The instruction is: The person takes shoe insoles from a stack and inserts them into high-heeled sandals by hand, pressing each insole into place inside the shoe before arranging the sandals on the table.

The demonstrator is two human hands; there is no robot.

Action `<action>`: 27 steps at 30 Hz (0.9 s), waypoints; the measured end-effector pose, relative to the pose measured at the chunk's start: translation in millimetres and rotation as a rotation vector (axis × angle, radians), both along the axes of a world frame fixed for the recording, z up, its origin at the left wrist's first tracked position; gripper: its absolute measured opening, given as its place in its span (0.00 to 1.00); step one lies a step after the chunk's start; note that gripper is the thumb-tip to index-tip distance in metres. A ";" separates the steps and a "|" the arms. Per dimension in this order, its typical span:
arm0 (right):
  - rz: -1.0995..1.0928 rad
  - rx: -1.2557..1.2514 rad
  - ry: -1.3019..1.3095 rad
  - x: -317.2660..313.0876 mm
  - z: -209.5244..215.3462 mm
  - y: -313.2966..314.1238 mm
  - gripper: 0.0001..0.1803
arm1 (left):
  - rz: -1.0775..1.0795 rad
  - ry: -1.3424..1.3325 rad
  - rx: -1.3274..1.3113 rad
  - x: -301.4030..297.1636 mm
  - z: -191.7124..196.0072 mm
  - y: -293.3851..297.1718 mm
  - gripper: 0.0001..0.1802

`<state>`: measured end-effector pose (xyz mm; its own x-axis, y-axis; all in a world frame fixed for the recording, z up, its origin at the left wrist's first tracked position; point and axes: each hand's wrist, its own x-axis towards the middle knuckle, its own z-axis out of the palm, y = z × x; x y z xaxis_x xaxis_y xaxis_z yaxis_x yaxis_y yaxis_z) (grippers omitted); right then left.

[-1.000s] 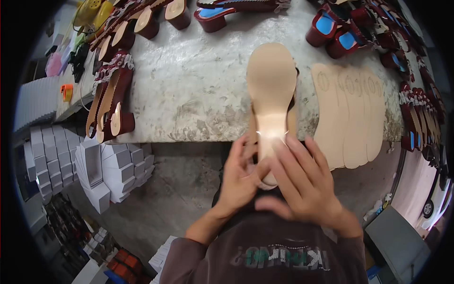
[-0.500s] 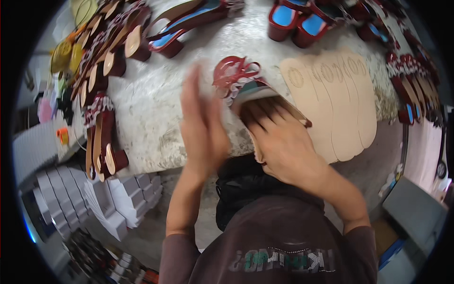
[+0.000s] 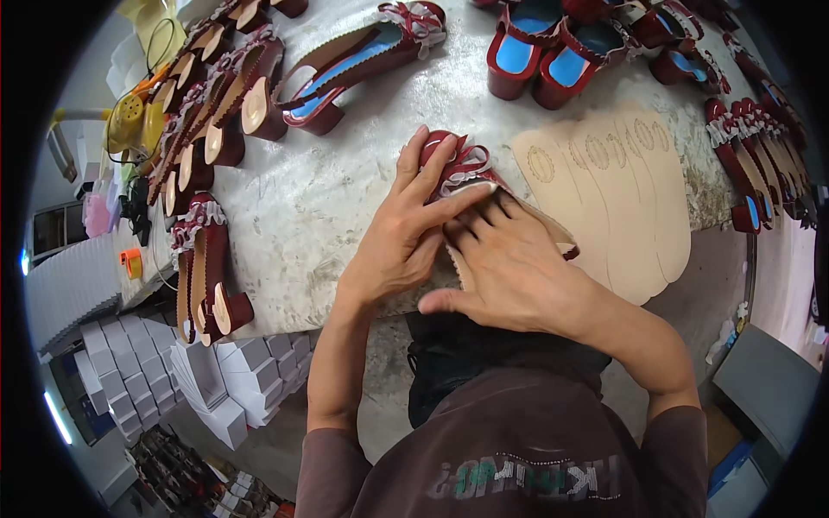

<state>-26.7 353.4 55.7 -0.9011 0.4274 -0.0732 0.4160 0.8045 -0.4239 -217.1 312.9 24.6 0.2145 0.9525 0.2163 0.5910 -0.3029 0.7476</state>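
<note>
A dark red shoe (image 3: 475,161) with a bow and pale ruffle at its front lies on the worktable, toe pointing away from me. Across its toe and front opening spreads my left hand (image 3: 395,237), gripping it from the left. My right hand (image 3: 522,281) reaches into the shoe, fingers stretched toward the toe and pressed on the inside; its thumb sticks out to the left. The fingertips are hidden within the shoe. Just right of it, beige insoles (image 3: 596,211) with oval markings lie overlapped in a row.
Finished-looking red heeled shoes (image 3: 207,95) line the table's left side, and more (image 3: 566,69) stand at the back and right. Some show blue inside. White boxes (image 3: 246,380) are stacked below the worktable (image 3: 285,268) at left. A grey panel (image 3: 768,371) stands at lower right.
My left hand has come from a blurred, raised position onto the shoe's toe. The right hand stays inside the shoe, its thumb now stretched out.
</note>
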 end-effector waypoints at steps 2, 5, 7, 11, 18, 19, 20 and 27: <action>-0.060 0.006 0.046 -6.7 -11.4 -3.5 0.56 | 0.025 0.011 0.026 -0.4 -1.7 -0.7 0.37; -0.043 0.083 0.125 -1.1 -12.5 -10.9 0.57 | 0.107 -0.031 -0.026 -0.5 1.7 -2.6 0.37; -0.083 0.246 0.315 -0.4 -17.6 -11.6 0.48 | 0.101 -0.029 -0.019 -0.9 3.3 -0.7 0.38; -0.023 -0.036 -0.030 -39.7 -27.8 24.3 0.33 | 0.102 -0.065 -0.062 -8.3 11.4 5.6 0.38; -0.081 0.147 0.198 -14.0 -8.4 9.6 0.34 | 0.199 -0.059 -0.027 -3.6 12.0 8.9 0.32; -0.066 0.103 0.225 8.5 6.3 -5.8 0.34 | 0.189 -0.048 0.018 -3.5 8.9 7.5 0.31; -0.041 0.056 0.258 31.7 18.6 -26.8 0.34 | 0.189 -0.029 0.063 -10.2 0.8 4.3 0.30; -0.339 -0.036 0.513 77.0 -8.8 -66.0 0.28 | 0.891 -0.248 0.227 -22.2 24.0 33.9 0.33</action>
